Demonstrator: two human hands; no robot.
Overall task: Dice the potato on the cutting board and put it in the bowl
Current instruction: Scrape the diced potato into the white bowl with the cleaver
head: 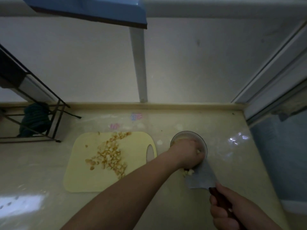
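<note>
A pale yellow cutting board (79, 176) lies on the counter with several diced potato pieces (109, 156) scattered across it. To its right stands a glass bowl (184, 134). My left hand (187, 153) reaches over the bowl, fingers bent down into it and touching potato dice. My right hand (232, 211) grips the dark handle of a cleaver (201, 176). The blade's tip is at the bowl's near rim. A small heap of dice (187, 172) sits on the blade just under my left wrist.
A black wire rack (49, 120) with a dark cloth stands at the back left. A white table leg (139, 67) meets the counter's back edge. The counter's right edge drops off beside the bowl. A loose potato bit (159, 142) lies between board and bowl.
</note>
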